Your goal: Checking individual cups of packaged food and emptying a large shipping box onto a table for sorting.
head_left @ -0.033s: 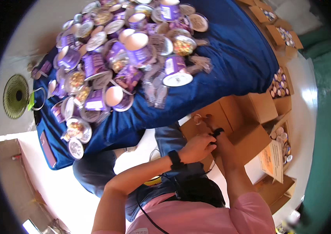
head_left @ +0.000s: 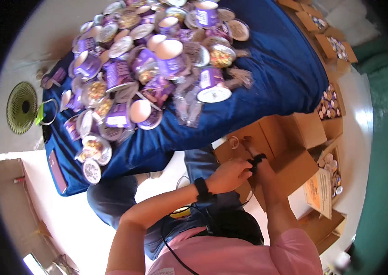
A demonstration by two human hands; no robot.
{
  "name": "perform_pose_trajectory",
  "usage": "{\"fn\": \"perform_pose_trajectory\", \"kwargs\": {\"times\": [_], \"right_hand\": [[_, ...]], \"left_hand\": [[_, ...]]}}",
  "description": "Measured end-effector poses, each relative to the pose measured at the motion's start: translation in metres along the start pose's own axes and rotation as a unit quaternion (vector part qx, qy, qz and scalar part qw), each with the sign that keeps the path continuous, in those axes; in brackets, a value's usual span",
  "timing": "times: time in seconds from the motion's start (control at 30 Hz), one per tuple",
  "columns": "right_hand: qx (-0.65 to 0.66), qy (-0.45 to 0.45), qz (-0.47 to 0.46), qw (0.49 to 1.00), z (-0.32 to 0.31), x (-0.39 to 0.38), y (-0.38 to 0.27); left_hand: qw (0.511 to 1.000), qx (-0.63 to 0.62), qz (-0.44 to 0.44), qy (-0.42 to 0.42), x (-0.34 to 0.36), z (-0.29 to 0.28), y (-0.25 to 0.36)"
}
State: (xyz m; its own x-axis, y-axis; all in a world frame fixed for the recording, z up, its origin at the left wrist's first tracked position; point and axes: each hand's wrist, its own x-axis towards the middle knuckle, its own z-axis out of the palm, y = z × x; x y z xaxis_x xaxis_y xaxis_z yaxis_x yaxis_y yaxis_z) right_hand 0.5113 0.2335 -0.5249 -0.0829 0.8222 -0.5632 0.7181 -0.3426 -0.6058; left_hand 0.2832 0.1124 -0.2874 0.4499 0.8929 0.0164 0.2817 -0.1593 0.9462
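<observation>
My right hand (head_left: 250,145) reaches into an open cardboard box (head_left: 290,167), its fingers loosely apart and partly in shadow. Beside it in the box is a small round, clear-looking item (head_left: 234,142), too blurred to name. My left hand (head_left: 230,175) crosses to my right wrist, its bent fingertips closed at the black wristband (head_left: 256,160) there. Another black band (head_left: 202,188) circles my left wrist. Ahead, purple paper cups (head_left: 211,85) and clear-domed tubs of colourful cereal (head_left: 222,56) lie heaped on a table draped in dark blue cloth (head_left: 267,82).
Several cardboard boxes of small cups (head_left: 329,104) line the floor on the right. A cardboard flap (head_left: 317,188) juts up near my right forearm. A dark red flat item (head_left: 57,172) lies at the cloth's left edge. A green round fan-like object (head_left: 21,107) stands beyond it. A black cable (head_left: 168,245) runs down my shirt.
The view has shifted slightly, so the heap sits a little farther right and lower. My left fingers stay at the right wrist, and the right hand remains in the box.
</observation>
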Motion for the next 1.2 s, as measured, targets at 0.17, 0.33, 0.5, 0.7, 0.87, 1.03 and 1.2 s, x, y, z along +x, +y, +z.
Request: {"fn": "perform_pose_trajectory", "kwargs": {"times": [0.17,0.33,0.5,0.7,0.87,1.03,1.2], "right_hand": [[0.196,-0.059,-0.049,0.978,-0.025,-0.084,-0.080],[0.162,-0.161,-0.146,0.962,-0.036,-0.171,-0.202],[0.143,-0.131,-0.321,0.927,-0.013,-0.220,-0.305],[-0.040,0.062,-0.577,0.813,0.030,-0.229,-0.391],[-0.250,0.137,-0.628,0.724,0.046,-0.217,-0.409],[-0.290,0.177,-0.575,0.744,0.040,-0.226,-0.400],[0.071,0.133,-0.548,0.823,0.049,-0.219,-0.365]], "left_hand": [[0.999,0.026,0.014,0.035,-0.062,-0.069,0.014],[0.997,-0.029,-0.025,0.073,-0.095,-0.097,-0.002],[0.990,0.033,0.023,0.133,-0.100,-0.099,-0.004],[0.974,0.104,0.055,0.194,-0.107,-0.111,-0.006],[0.967,0.023,0.050,0.249,-0.112,-0.126,-0.004],[0.940,-0.237,-0.067,0.236,-0.116,-0.141,-0.001],[0.881,-0.403,-0.020,0.245,-0.117,-0.145,0.005]]}}
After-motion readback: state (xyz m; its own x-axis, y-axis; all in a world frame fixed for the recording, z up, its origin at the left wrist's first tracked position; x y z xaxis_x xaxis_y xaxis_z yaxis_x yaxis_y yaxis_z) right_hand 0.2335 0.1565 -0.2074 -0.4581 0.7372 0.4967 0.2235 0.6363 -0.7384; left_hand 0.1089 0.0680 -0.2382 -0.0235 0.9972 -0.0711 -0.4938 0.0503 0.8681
